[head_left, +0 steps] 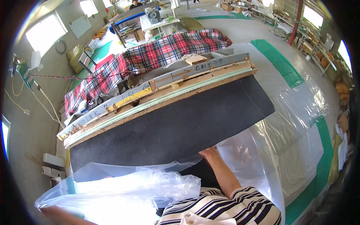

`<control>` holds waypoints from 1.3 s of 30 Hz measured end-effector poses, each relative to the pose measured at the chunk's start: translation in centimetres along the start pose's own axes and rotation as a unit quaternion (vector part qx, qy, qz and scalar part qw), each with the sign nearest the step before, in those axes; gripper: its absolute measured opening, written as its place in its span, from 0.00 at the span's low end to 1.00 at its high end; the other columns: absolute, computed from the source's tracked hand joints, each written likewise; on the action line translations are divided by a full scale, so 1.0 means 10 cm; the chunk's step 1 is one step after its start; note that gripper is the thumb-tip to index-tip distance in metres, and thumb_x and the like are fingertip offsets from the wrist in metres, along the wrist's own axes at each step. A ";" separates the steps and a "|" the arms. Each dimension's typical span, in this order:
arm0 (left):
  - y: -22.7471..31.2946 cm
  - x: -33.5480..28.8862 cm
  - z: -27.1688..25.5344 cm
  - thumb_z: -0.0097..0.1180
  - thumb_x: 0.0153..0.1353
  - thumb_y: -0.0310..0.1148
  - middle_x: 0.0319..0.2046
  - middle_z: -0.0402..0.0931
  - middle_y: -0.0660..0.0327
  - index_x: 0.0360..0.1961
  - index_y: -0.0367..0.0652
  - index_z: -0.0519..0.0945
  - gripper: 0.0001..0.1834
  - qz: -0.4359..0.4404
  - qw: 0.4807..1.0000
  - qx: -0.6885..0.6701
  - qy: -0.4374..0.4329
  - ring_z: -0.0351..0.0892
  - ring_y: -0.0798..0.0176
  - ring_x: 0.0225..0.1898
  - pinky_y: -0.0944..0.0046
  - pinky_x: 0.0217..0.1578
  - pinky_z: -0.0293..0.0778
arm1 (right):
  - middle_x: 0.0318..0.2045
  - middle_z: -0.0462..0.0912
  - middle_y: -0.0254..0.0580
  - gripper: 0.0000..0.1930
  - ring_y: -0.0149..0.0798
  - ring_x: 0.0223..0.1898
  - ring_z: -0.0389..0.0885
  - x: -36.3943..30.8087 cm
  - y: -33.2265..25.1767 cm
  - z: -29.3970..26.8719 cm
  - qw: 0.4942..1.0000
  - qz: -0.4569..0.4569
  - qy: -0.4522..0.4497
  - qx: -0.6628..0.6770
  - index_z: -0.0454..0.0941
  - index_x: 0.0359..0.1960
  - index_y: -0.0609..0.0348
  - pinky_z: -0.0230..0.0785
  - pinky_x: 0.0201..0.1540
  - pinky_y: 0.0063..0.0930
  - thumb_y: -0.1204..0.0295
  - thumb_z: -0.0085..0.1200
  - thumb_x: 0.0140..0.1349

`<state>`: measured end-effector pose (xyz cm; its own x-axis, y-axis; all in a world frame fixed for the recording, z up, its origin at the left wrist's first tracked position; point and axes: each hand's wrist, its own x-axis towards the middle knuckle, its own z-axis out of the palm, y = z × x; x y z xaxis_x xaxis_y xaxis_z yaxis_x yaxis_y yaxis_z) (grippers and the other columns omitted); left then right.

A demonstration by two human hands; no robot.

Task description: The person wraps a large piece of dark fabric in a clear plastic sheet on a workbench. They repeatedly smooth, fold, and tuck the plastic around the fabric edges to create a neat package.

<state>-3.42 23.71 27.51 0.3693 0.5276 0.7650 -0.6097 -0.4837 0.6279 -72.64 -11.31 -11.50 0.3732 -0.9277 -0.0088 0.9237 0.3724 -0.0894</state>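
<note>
— Holding anything, the two hands?

— Yes. The left hand [50,212], at the lower left edge, is closed on a bunched part of the clear plastic sheet [123,187]. The right hand [210,153] reaches forward to the near edge of the black mat [176,127]. Its fingers are hidden behind the plastic, so I cannot tell how far they are open.

— Where does the plastic lie?

— It is gathered in front of the person's striped shirt [225,210], over the near side of the table [157,98]. More of it spreads to the right, down to the floor with the green strips [277,60].

— And beyond the mat?

— Long wooden and grey boards [168,80] lie along the far edge. Behind them is a red checked cloth [157,52].
</note>
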 end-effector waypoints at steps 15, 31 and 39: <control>0.24 -1.36 0.57 0.49 0.57 0.33 0.35 0.75 0.55 0.41 0.35 0.76 0.14 0.165 0.912 -0.280 -0.251 0.75 0.62 0.34 0.63 0.35 0.75 | 0.46 0.68 0.40 0.21 0.36 0.49 0.67 -2.14 -3.10 1.62 0.540 -0.722 0.227 -0.369 0.65 0.50 0.63 0.60 0.58 0.32 0.59 0.44 0.64; -1.93 -2.19 1.41 0.31 0.65 0.37 0.48 0.73 0.56 0.51 0.33 0.69 0.22 0.021 0.784 0.043 -0.619 0.74 0.60 0.46 0.60 0.51 0.67 | 0.56 0.66 0.38 0.20 0.44 0.59 0.62 -0.36 -2.56 1.33 0.089 -0.237 0.191 -0.949 0.69 0.52 0.53 0.55 0.58 0.36 0.61 0.46 0.59; -1.28 -2.79 1.38 0.38 0.65 0.35 0.42 0.75 0.51 0.45 0.32 0.72 0.18 0.123 0.848 0.079 -0.510 0.76 0.57 0.41 0.59 0.43 0.70 | 0.59 0.61 0.46 0.23 0.46 0.61 0.58 0.13 -2.82 1.35 0.039 -0.179 0.219 -0.958 0.63 0.57 0.52 0.51 0.61 0.39 0.56 0.39 0.63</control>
<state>3.76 5.51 0.07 0.7079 -0.4415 0.5513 -0.6846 -0.6209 0.3818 -97.07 -22.68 4.45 -0.0587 -0.9327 0.3558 -0.9970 0.0365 -0.0687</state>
